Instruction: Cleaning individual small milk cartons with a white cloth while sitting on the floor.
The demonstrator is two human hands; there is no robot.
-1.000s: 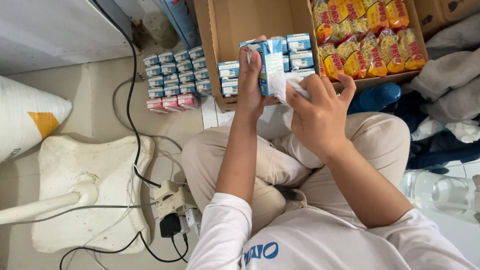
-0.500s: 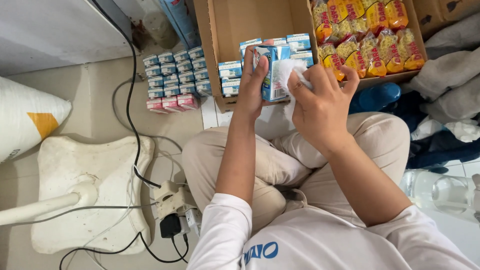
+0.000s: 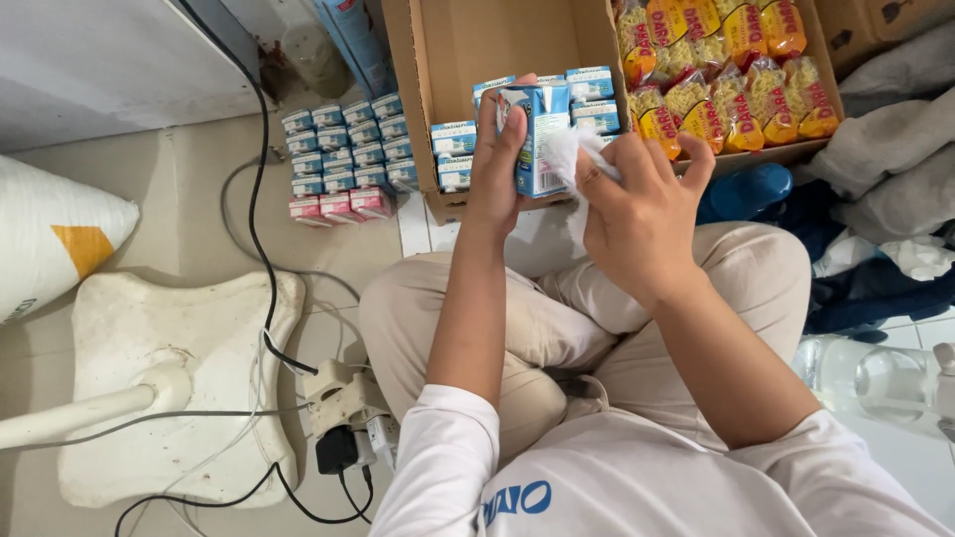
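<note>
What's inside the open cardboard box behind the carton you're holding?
The cardboard box holds small blue cartons along its near wall, with bare bottom behind. The left hand and held carton cover part of the row.

The pale tiled floor (image 3: 179, 209) carries stacked small blue and pink cartons (image 3: 343, 159), an open cardboard box (image 3: 497, 40), a white fan base (image 3: 169, 388) and a power strip (image 3: 343, 403).

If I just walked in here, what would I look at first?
Probably the small blue drink carton in the middle, held up by the left hand while the right hand presses a white cloth against its side. Behind it, bright yellow snack packets fill a cardboard box, and on the floor to the left sits a neat block of little cartons.
</note>
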